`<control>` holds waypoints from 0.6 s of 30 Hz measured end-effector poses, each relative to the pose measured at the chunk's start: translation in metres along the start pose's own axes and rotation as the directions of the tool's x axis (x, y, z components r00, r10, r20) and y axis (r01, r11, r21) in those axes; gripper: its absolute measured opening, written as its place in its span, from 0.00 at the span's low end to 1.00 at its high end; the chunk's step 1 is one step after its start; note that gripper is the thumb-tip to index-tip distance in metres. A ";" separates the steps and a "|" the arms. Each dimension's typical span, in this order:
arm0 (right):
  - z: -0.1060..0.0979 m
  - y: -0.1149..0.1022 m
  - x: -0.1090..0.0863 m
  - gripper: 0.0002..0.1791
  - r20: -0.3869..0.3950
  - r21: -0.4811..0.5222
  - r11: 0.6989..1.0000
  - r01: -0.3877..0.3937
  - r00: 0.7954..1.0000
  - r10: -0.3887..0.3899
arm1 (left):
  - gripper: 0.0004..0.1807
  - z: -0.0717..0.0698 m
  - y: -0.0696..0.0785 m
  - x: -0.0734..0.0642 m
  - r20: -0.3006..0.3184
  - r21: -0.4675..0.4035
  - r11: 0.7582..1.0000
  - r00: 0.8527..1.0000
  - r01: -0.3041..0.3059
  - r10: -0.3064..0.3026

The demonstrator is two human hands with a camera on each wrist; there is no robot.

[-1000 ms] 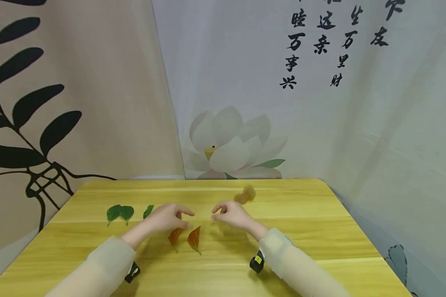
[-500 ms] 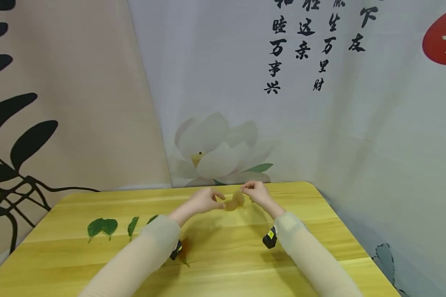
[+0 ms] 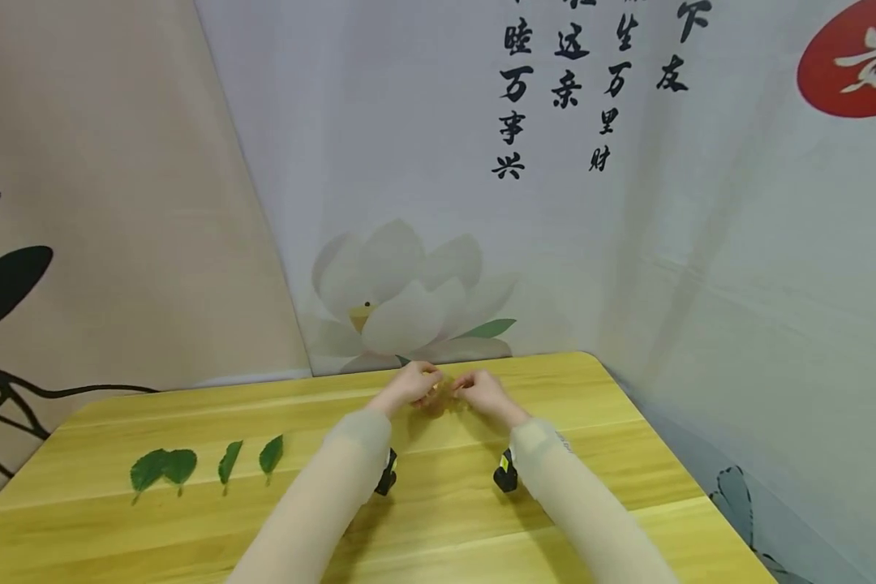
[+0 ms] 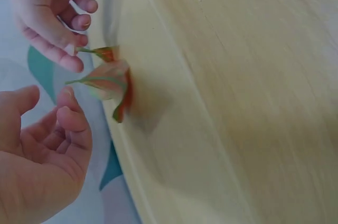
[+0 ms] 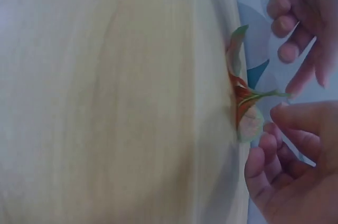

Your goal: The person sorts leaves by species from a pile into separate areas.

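Observation:
My left hand (image 3: 414, 383) and right hand (image 3: 483, 392) meet near the table's back edge, around two curled leaves (image 3: 432, 404). In the left wrist view the leaves (image 4: 117, 76) show red and pale green, with thin green stems pointing toward the hands. The left thumb stands apart from its fingers (image 4: 71, 115), and one stem tip comes right by a fingertip. Another stem reaches the right hand's fingertips (image 4: 76, 57). From the right wrist view, the stems (image 5: 264, 94) pass close above the right fingers (image 5: 280, 110), which are loosely bent.
On the table's left (image 3: 117, 535) lie two green leaves side by side (image 3: 164, 469), a narrow half leaf (image 3: 229, 462) and another green leaf (image 3: 271, 454). A printed cloth (image 3: 438, 162) hangs behind the table. The left sleeve (image 3: 321, 487) covers part of the tabletop.
Both hands have moved to the back edge and closed in around the pale brownish leaves there. Two red leaves seen earlier nearer the front are now hidden by the left sleeve. The head view has shifted right.

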State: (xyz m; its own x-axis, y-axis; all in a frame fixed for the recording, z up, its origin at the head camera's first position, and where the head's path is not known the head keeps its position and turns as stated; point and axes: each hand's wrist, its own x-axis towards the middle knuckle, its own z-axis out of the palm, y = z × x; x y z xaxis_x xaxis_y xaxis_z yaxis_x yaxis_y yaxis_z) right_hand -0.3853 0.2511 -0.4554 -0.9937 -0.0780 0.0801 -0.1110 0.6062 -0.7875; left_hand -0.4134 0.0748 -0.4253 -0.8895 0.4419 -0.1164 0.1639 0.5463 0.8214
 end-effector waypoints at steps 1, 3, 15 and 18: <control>0.001 0.001 0.002 0.07 0.004 0.001 1.000 0.003 1.000 -0.003 | 0.21 0.002 -0.001 0.003 0.013 -0.016 1.000 1.000 0.012 -0.012; 0.003 0.004 0.005 0.07 0.007 0.008 1.000 -0.001 1.000 0.001 | 0.22 0.004 -0.004 0.007 0.036 -0.028 0.999 0.999 0.038 -0.037; 0.012 0.009 0.023 0.09 0.059 -0.020 1.000 -0.020 0.998 0.021 | 0.27 0.003 -0.023 0.016 0.107 -0.084 0.990 0.989 0.115 -0.106; 0.013 0.011 0.027 0.08 0.054 -0.067 0.997 -0.025 0.998 0.029 | 0.29 0.001 -0.025 0.021 0.142 -0.119 0.983 0.982 0.139 -0.122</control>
State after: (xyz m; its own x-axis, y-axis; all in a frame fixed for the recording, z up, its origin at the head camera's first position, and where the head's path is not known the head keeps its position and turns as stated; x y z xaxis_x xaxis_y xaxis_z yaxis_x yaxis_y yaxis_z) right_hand -0.4135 0.2454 -0.4700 -0.9944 -0.1028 0.0242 -0.0863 0.6595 -0.7467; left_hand -0.4354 0.0708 -0.4484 -0.8330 0.4689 -0.2936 -0.0135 0.5134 0.8580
